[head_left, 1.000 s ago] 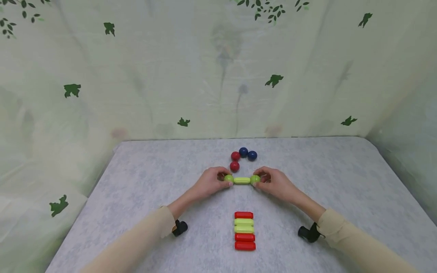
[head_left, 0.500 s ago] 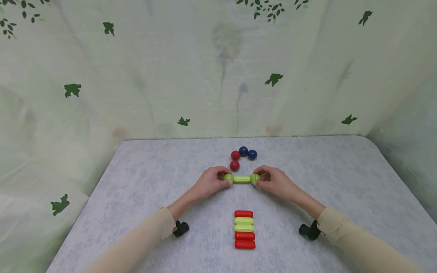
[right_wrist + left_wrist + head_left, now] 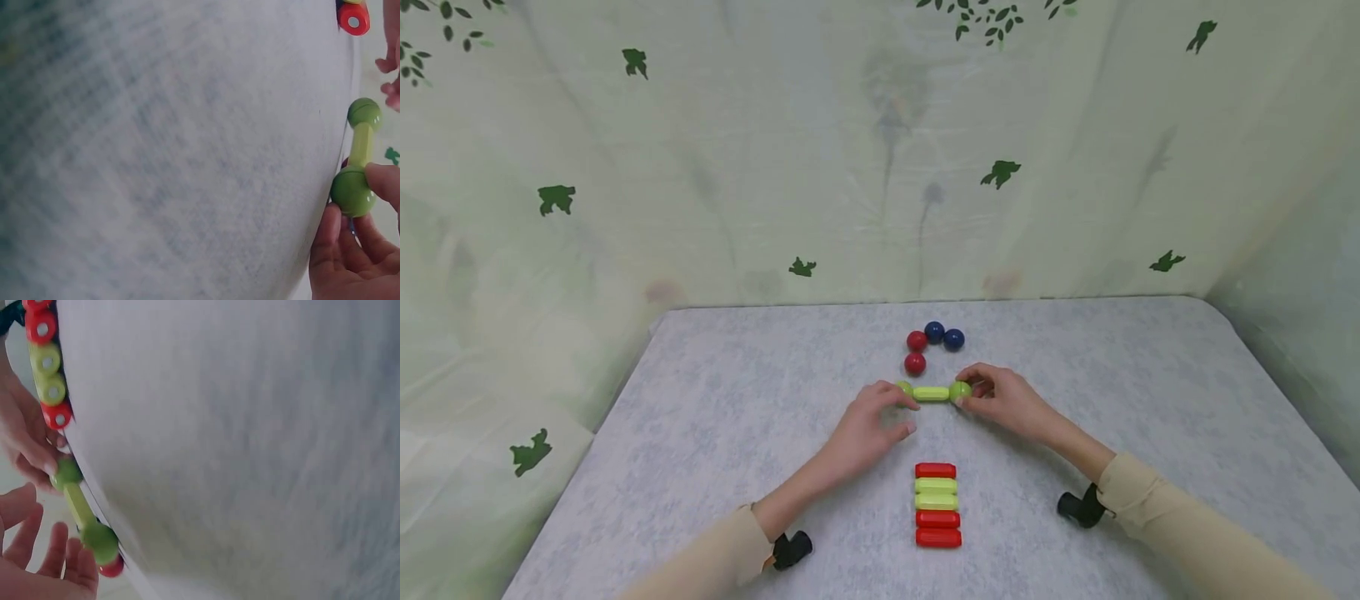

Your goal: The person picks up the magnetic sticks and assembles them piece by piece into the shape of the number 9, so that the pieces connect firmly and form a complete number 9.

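Observation:
A yellow-green rod (image 3: 931, 394) lies across the middle of the table, joined to a green ball (image 3: 364, 114) at its left end and another green ball (image 3: 352, 192) at its right end. My right hand (image 3: 1006, 402) pinches the right ball between thumb and fingers. Beside the left ball is my left hand (image 3: 865, 427), its thumb and fingers spread apart with nothing gripped; in the head view its fingers partly hide that ball. The left wrist view shows a small gap between the left fingers (image 3: 57, 547) and the ball.
Behind the rod sit two red balls (image 3: 915, 363) and two blue balls (image 3: 935, 332), forming a bent line. Nearer the front, a column of rods holds red rods (image 3: 938, 538) and yellow-green rods (image 3: 936, 493). A patterned curtain (image 3: 737, 167) hangs behind the table (image 3: 737, 358).
My left hand has let go of the left green ball, spread its fingers and drawn back slightly toward the front. The right hand keeps its pinch and the ball-and-rod piece stays in place.

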Demonstrator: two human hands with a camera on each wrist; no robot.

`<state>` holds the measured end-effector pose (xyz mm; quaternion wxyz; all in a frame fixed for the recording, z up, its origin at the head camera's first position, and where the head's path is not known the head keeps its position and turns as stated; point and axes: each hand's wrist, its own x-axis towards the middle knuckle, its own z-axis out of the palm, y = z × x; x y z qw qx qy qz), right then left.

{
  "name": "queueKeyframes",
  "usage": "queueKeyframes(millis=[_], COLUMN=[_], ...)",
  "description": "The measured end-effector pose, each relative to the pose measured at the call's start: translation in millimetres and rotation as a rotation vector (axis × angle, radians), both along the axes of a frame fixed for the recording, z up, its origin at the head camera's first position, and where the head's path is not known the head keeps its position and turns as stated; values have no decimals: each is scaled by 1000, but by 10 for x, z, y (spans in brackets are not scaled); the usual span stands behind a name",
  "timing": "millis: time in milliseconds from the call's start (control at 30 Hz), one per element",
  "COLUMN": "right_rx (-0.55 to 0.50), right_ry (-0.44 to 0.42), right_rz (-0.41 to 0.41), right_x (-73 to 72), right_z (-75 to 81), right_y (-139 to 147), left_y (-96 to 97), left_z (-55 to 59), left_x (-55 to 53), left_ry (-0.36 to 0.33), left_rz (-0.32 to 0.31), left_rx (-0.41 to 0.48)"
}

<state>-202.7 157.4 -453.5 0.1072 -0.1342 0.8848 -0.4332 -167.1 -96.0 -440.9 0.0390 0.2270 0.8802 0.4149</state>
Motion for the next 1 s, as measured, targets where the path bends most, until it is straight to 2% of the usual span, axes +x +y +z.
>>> queueKeyframes(millis=[167,267,367,533,700,833,933,1000], right_rx=[-8,-16,-18,-16,-18,-19,-20,-19], right_ry=[6,5,1,-4,2,5,10,11], right_rz=[13,14,12,10,19,24,26,27], right_x=[7,6,7,11,4,-2,-1,0], right_z=[17,17,18,29,21,16,21,24], right_y=[14,11,3,11,26,22,20,17], left_y=[90,144,191,242,252,219,170,133], left_z=[-35,-52,-47,-23,-29,-19,1,0], left_x=[164,223,249,264,272,263,242,220], left_ry=[-142,-205,-201,-150,-169,-186,-220,-246], left_rz=[-118,-173,-216,-242,-220,-171,-94,-18], left_rx=[-10,-61,-120,-181,-180,-137,-58,14])
